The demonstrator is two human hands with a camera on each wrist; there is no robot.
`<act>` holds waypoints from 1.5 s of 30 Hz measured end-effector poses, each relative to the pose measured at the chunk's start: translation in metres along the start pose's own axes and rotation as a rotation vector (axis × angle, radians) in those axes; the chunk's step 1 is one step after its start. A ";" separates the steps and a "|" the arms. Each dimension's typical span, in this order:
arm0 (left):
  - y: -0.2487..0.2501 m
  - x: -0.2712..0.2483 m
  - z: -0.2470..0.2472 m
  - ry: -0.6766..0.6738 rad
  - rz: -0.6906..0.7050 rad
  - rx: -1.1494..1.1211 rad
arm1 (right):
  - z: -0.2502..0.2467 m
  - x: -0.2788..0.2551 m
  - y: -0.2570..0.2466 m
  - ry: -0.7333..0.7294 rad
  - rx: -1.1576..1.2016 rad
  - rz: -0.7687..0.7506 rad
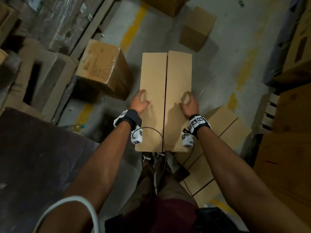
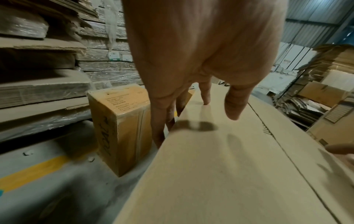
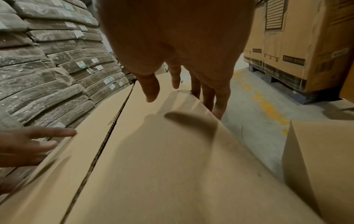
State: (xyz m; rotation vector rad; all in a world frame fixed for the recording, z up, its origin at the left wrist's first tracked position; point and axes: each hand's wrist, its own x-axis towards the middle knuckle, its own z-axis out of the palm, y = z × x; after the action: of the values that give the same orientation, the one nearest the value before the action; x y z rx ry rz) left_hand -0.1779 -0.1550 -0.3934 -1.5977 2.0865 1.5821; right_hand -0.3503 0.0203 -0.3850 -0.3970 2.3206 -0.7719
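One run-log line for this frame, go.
cardboard box: flaps closed | left hand: open, fingers down left side | right hand: open, fingers down right side | phase: pre-grasp

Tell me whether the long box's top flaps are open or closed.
Closed: the long box has both flaps flat, meeting at a centre seam.

I log a gray concrete floor (image 1: pixel 227 47) with worn yellow lines (image 1: pixel 134 24). Left: shrink-wrapped stacks of flat cardboard (image 3: pixel 47 75), with a taped brown box (image 1: pixel 102 68) standing in front of them. Far: a small carton (image 1: pixel 196 29). Right: large cartons (image 3: pixel 298 45) on a dark pallet (image 3: pixel 295 94). Far off, a corrugated metal wall (image 2: pixel 316 22). Light is dim.
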 end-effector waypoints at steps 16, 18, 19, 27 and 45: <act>0.071 -0.101 -0.085 0.146 0.170 -0.297 | -0.075 -0.062 -0.108 0.017 0.075 -0.369; 0.082 -0.130 -0.115 0.216 0.235 -0.318 | -0.089 -0.085 -0.143 0.036 0.054 -0.461; 0.086 -0.149 -0.131 0.253 0.270 -0.325 | -0.095 -0.100 -0.160 0.046 0.048 -0.504; 0.035 -0.335 -0.258 0.570 0.454 -0.328 | -0.077 -0.281 -0.259 0.031 0.105 -0.829; -0.297 -0.639 -0.325 1.066 0.109 -0.510 | 0.190 -0.571 -0.282 -0.633 -0.177 -1.165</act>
State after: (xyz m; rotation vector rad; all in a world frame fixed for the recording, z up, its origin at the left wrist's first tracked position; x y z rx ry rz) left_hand 0.4927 0.0539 -0.0634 -3.0741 2.2442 1.5319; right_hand 0.2214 -0.0168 -0.0478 -1.8448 1.4065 -0.7538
